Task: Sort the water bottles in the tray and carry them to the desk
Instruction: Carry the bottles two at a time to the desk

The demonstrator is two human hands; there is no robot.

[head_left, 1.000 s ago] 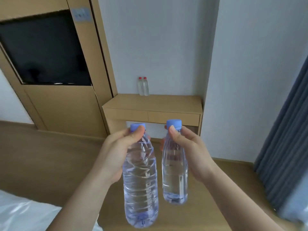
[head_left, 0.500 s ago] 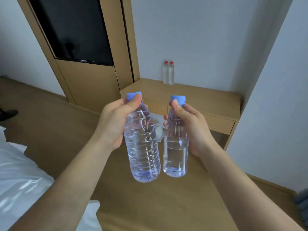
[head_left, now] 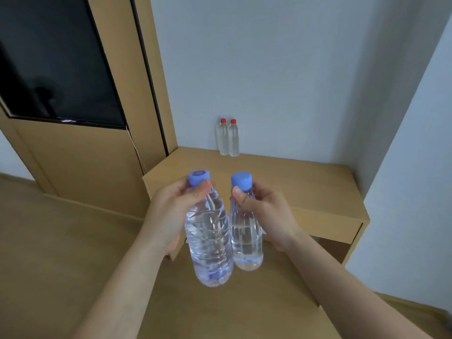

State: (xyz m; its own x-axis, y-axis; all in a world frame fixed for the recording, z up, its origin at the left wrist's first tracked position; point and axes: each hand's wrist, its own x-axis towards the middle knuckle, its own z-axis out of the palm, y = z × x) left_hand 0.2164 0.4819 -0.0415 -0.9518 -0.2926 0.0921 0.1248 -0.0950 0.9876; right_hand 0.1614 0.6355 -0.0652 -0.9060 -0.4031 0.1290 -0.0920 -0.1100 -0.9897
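Head view: nearer to desk (head_left: 305,184) than before; left hand (head_left: 171,211) curled round ribbed bottle (head_left: 210,245) neck, right hand (head_left: 269,214) round smooth bottle (head_left: 245,243) neck; set-down beside red-capped pair (head_left: 224,140) likely next.

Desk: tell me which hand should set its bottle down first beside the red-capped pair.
Right, probably. The right hand, gripping the smooth bottle, lines up with the wide bare stretch of desk right of the red-capped pair; the left hand with the ribbed bottle sits by its left front corner.

Hotel-style room: desk (head_left: 318,189), wall television (head_left: 53,57)
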